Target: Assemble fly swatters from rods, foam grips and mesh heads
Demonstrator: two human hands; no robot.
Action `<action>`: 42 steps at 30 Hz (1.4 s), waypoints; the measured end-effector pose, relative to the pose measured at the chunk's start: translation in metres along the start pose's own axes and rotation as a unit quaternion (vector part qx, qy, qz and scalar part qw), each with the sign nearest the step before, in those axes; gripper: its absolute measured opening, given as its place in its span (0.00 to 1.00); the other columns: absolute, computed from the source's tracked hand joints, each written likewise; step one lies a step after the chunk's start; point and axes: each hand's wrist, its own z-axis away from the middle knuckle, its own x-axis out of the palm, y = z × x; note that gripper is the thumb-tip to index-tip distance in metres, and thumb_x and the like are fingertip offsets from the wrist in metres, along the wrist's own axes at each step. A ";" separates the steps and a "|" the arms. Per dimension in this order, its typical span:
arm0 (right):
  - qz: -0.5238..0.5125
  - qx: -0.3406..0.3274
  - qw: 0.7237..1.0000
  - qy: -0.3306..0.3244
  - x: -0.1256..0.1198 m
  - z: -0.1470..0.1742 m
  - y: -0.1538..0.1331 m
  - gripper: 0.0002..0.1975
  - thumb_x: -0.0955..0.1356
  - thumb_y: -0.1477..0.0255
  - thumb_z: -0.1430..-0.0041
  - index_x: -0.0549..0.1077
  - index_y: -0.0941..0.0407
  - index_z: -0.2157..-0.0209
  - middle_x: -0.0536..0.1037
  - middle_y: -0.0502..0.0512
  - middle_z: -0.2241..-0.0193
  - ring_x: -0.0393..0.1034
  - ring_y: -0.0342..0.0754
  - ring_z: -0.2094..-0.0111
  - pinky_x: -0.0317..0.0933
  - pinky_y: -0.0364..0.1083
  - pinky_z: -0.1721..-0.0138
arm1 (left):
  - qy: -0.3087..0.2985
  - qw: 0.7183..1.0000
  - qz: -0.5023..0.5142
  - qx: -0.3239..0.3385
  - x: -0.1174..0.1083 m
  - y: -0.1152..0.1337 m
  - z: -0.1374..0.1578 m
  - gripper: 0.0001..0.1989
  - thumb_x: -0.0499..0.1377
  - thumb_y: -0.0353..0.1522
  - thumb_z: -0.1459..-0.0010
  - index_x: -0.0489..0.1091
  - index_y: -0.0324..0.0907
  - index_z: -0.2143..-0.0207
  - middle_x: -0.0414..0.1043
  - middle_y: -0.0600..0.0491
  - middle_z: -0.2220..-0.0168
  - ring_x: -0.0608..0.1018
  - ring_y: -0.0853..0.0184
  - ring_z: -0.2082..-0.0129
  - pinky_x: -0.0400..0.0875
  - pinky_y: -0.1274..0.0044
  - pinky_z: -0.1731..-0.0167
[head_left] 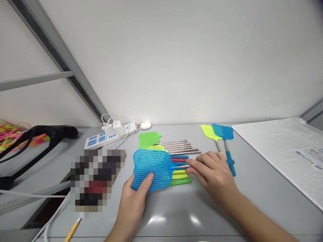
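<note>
My left hand (137, 198) grips a blue fly swatter head (151, 169) by its lower left part, thumb on the mesh. With fingers pinched, my right hand (214, 171) holds the metal rod (183, 166) at the head's neck. Behind the head lie green (148, 138) and yellow-green swatter heads, the latter partly covered. Several bare metal rods (181, 147) lie in a row beyond. Coloured handle tubes, among them a green tube (181, 182) and a red tube (179, 160), lie partly hidden under the blue head.
Two swatters with rods, one yellow-green (211, 131) and one blue (223, 131), lie behind my right hand. A power strip (111, 136) with plugs and cables stands at the back left. A white wrapped panel (282, 151) lies right; a black frame (40, 144) is left.
</note>
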 end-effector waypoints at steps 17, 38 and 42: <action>0.041 -0.057 0.997 -0.014 -0.002 0.002 -0.001 0.13 0.63 0.67 0.32 0.74 0.57 0.68 0.72 0.49 0.77 0.58 0.44 0.74 0.46 0.47 0.67 | -0.097 0.991 -0.093 0.024 -0.002 0.002 0.004 0.17 0.65 0.40 0.43 0.78 0.41 0.54 0.80 0.48 0.58 0.81 0.59 0.58 0.73 0.71 0.51; -0.020 -0.024 0.998 -0.050 0.006 0.001 -0.008 0.18 0.59 0.68 0.29 0.74 0.57 0.68 0.72 0.50 0.78 0.62 0.44 0.75 0.47 0.45 0.69 | -0.104 0.990 -0.092 0.020 0.004 0.012 0.008 0.14 0.65 0.40 0.45 0.80 0.39 0.61 0.82 0.47 0.63 0.81 0.59 0.63 0.75 0.71 0.55; -0.035 -0.008 0.994 -0.102 0.003 0.005 0.002 0.15 0.61 0.62 0.31 0.74 0.55 0.61 0.74 0.52 0.73 0.64 0.46 0.72 0.53 0.45 0.68 | -0.073 0.997 0.016 -0.004 0.003 0.010 0.006 0.16 0.66 0.37 0.45 0.78 0.39 0.56 0.80 0.46 0.58 0.81 0.57 0.58 0.74 0.69 0.54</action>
